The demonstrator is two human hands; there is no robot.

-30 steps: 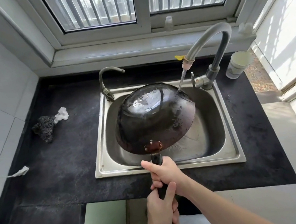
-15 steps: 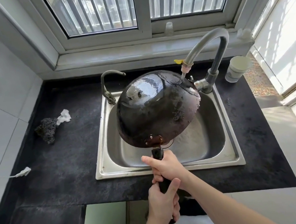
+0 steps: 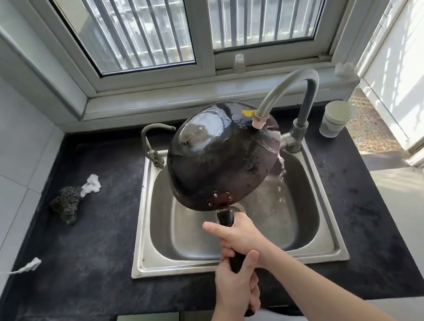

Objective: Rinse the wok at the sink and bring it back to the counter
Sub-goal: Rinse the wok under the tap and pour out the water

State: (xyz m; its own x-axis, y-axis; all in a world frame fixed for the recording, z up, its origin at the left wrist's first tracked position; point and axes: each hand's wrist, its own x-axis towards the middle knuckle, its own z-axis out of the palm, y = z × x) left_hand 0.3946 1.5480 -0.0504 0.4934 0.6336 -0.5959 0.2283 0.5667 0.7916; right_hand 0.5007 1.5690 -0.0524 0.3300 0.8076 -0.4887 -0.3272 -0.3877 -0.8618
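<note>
Gripping the wok handle (image 3: 226, 217), left hand (image 3: 235, 287) and right hand (image 3: 241, 236), seemingly tight.

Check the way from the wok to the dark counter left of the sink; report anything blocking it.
The faucet spout sits just over the upturned wok. Leftward, a small tap stands at the sink's back left corner and a scrubber lies on the counter beyond; nearer the front, nothing visible blocks it.

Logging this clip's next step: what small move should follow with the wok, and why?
Probably roll the handle to sweep the stream leftward. The right hand and left hand both grip it, the wok is bottom-up under the faucet, and water spills off its right edge into the sink.
</note>
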